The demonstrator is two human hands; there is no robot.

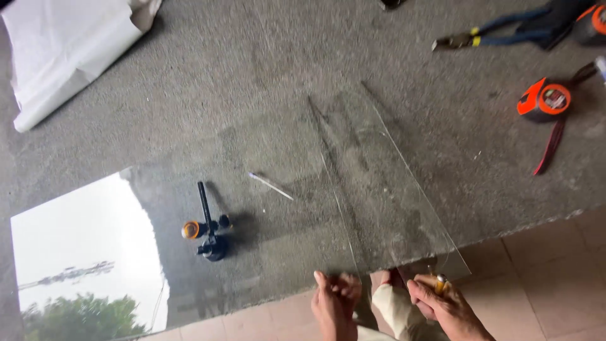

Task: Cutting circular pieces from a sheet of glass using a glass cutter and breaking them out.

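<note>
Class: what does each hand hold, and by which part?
Both hands grip the glass sheet by its near edge: left hand, and right hand, which also holds a yellow tool.

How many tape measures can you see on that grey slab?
2: one orange tape measure near the right edge, and a second tape measure cut off at the top right corner. Others may lie outside the view.

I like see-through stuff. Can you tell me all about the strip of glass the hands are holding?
The glass strip is clear, thin and flat, a long narrow piece with straight edges. It lies on the grey speckled slab, running away from the person, its near end sticking out past the slab's edge. The left hand grips the near left corner; the right hand, holding a small yellow-tipped tool, is at the near right corner. Beside it lies a larger glass sheet.
</note>
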